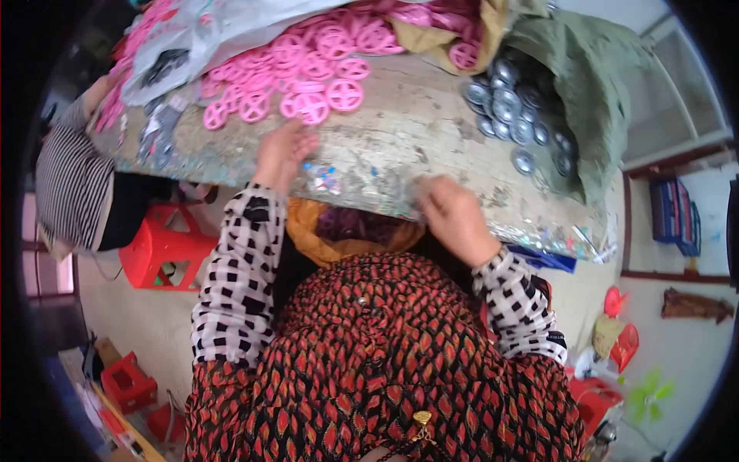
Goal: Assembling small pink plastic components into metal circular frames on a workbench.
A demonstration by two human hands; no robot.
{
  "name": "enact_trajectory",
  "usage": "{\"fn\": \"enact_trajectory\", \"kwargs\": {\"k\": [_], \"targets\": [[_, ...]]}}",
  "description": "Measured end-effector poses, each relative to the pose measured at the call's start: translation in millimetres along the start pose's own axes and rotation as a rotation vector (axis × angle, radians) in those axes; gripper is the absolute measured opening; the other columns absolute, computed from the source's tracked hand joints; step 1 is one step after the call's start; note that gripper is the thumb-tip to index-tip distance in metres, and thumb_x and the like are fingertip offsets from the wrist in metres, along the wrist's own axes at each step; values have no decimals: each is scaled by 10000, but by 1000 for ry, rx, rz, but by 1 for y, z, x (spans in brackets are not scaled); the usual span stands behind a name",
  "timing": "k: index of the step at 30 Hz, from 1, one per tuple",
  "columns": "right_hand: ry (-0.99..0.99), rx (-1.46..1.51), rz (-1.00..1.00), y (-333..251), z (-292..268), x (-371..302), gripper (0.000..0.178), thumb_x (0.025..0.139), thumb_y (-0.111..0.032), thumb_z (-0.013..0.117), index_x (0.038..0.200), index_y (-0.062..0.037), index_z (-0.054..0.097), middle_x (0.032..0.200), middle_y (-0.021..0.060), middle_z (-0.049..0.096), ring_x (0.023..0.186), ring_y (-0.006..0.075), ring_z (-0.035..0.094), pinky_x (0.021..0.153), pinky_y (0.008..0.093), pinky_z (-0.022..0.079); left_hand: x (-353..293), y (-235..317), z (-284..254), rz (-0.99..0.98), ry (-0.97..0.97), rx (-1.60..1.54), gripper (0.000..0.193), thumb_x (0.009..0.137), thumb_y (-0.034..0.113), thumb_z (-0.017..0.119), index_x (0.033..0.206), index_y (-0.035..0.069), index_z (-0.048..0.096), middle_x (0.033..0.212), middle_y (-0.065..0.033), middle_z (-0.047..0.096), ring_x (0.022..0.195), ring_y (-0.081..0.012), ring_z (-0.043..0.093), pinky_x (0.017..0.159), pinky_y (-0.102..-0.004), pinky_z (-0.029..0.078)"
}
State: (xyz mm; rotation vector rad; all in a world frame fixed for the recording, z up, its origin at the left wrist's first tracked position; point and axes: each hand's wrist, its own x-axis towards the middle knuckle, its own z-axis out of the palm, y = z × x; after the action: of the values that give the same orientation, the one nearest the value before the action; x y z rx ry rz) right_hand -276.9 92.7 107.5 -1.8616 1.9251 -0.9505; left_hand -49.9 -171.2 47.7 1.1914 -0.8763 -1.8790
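Note:
My left hand (286, 152) reaches over the worn tabletop (419, 123), its fingers apart and the tips at the lower edge of a pink spoked wheel (312, 108). That wheel lies at the front of a heap of similar pink plastic wheels (289, 61). By the table's front edge, my right hand (454, 215) has its fingers curled together; what they hold, if anything, is hidden. Small blue bits (327, 171) lie on the tabletop between my hands. Silvery round discs (508, 104) spill from a green sack (596, 92) at the far right.
A yellow-orange bag (308, 235) with dark contents hangs open below the table edge, against my lap. White plastic sheeting (208, 46) covers part of the pink heap. At the left, a person in a striped top (77, 181) is beside a red stool (165, 246).

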Motion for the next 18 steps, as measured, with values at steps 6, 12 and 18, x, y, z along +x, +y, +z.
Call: {"fn": "enact_trajectory", "kwargs": {"k": [6, 12, 18], "targets": [[378, -637, 315, 120, -72, -5, 337, 898, -219, 600, 1172, -24, 618, 1029, 227, 643, 939, 422, 596, 812, 477, 488, -7, -7, 20, 117, -17, 63, 213, 922, 124, 610, 1067, -27, 571, 940, -139, 658, 795, -226, 667, 719, -329, 585], [129, -829, 392, 142, -87, -4, 261, 920, -222, 562, 1088, -30, 616, 924, 208, 647, 857, 376, 629, 734, 465, 510, -73, -23, 31, 134, -231, -9, 123, 913, 82, 619, 1007, 15, 576, 983, -127, 676, 858, -236, 688, 798, -371, 586], [431, -341, 30, 44, -51, 25, 262, 951, -149, 532, 1182, -47, 603, 827, 179, 667, 715, 358, 658, 621, 449, 515, -111, -34, 50, -118, -407, -152, 151, 933, 73, 600, 1073, 23, 575, 1029, -149, 672, 940, -280, 694, 860, -421, 581]]}}
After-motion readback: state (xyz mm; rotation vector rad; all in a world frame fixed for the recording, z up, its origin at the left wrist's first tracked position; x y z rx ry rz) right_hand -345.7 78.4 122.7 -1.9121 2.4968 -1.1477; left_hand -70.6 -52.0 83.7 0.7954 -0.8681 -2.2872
